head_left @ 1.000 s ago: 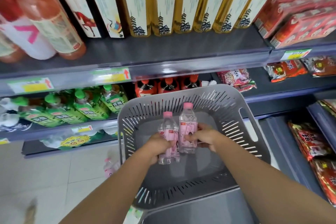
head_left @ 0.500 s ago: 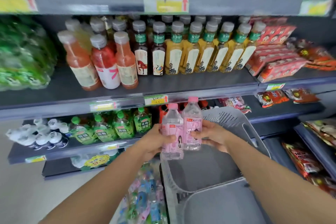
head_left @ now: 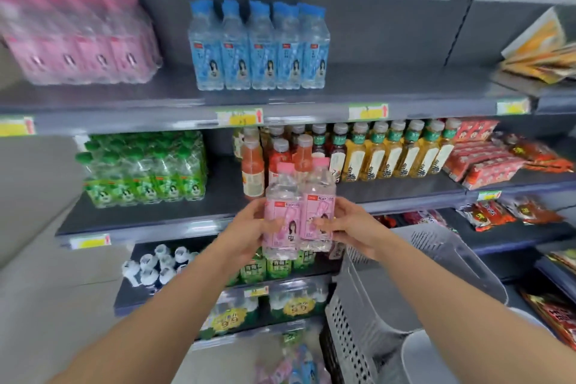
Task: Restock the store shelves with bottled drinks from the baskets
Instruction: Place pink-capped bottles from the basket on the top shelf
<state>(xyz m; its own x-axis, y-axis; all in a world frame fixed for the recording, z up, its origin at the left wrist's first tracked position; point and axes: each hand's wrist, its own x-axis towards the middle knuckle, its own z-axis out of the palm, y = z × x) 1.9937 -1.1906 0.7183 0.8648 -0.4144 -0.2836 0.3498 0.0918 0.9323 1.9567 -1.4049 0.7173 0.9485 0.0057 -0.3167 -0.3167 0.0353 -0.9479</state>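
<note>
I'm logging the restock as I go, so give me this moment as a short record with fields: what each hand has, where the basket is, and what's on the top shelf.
left hand: grips a pink-capped bottle, upright
right hand: grips a second pink-capped bottle, upright
bottles: side by side, touching, in front of the middle shelf
basket: grey, slotted, lower right, below the hands
top shelf: wrapped pink pack at left, row of blue-capped bottles in the middle, bare to their right
</note>
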